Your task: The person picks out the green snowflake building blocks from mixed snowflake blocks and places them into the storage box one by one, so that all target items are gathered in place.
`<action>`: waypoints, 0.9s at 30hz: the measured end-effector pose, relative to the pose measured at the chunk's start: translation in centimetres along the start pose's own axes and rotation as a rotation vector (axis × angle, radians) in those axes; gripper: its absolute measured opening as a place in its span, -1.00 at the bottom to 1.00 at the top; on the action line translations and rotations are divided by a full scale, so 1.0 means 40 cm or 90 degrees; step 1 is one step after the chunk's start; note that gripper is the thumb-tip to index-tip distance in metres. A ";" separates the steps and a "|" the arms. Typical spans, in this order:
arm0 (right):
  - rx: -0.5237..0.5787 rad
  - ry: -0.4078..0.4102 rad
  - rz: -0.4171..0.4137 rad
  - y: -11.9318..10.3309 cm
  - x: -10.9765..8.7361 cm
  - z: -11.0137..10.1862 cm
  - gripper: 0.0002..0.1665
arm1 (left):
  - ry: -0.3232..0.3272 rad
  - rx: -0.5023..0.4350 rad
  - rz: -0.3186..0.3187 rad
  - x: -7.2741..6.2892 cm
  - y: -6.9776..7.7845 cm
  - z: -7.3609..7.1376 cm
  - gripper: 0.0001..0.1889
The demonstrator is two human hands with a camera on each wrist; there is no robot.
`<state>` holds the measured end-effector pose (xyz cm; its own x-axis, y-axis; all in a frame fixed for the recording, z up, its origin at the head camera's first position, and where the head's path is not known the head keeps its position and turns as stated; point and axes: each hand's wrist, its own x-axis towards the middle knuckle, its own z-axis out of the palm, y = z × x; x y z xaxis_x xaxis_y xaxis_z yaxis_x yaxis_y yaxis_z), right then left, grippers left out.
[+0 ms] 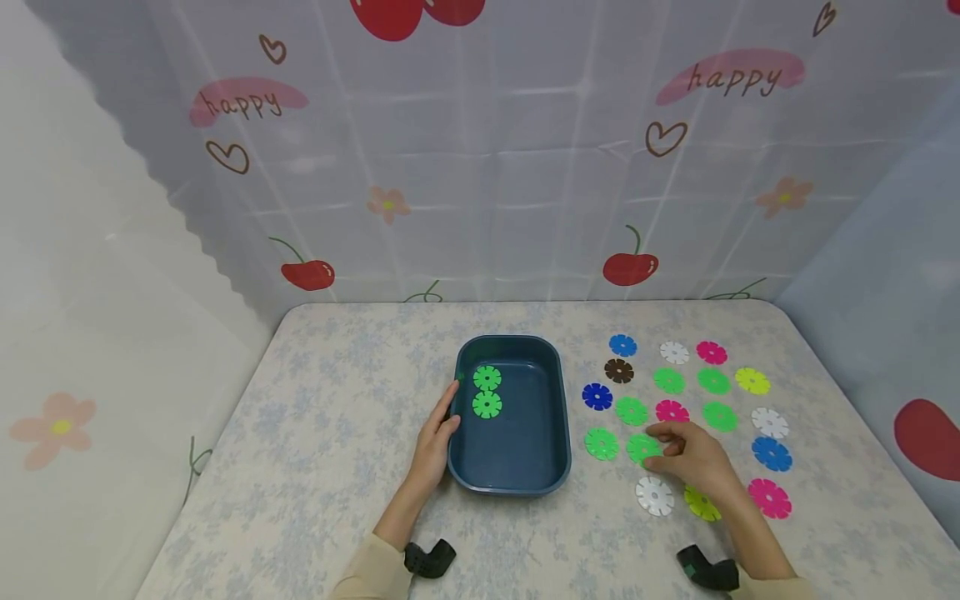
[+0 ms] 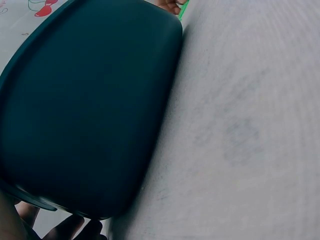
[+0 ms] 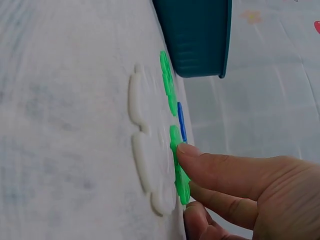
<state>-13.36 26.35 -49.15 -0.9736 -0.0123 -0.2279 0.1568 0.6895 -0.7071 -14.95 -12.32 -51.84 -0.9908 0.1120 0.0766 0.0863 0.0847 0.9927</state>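
Biggest thing here is the white curtain (image 1: 480,167) at the back, printed with cherries, hearts, flowers and the word "happy" twice. Next down is the worktop (image 1: 262,467), pale with a blue-grey floral pattern. Around the middle of that sits a dark blue-teal tray (image 1: 517,458), rounded corners, long side running away from the person.

Then the hands. The left hand (image 1: 432,442) grips the tray by its left edge, thumb up near the rim and fingers along the outer wall. The right hand (image 1: 697,458) is off to the right of the tray, pinching a green disc (image 1: 641,450) between thumb and fingers — it's right down by the worktop, can't tell if it's actually lifted.

There's a black wrist unit (image 1: 430,558) at the left wrist and another at the right.

Smallest stuff is the slotted discs. Two green ones (image 1: 482,407) lie in the far left part of the tray, one behind the other. The rest are scattered to the right of it — more green, plus pink, white, yellow, blue and a brown one (image 1: 619,364). A white disc (image 1: 649,497) lies just nearer than the pinched one, and a yellow disc (image 1: 701,505) is partly hidden by the right arm.
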 end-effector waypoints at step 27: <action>-0.026 0.045 -0.023 0.003 0.001 0.009 -0.49 | -0.005 -0.002 0.004 0.000 -0.002 -0.001 -0.46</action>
<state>-13.33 26.17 -49.46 -0.9881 0.0122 -0.1534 0.1153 0.7189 -0.6855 -14.95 -12.38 -51.91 -0.9893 0.1207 0.0815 0.0916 0.0805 0.9925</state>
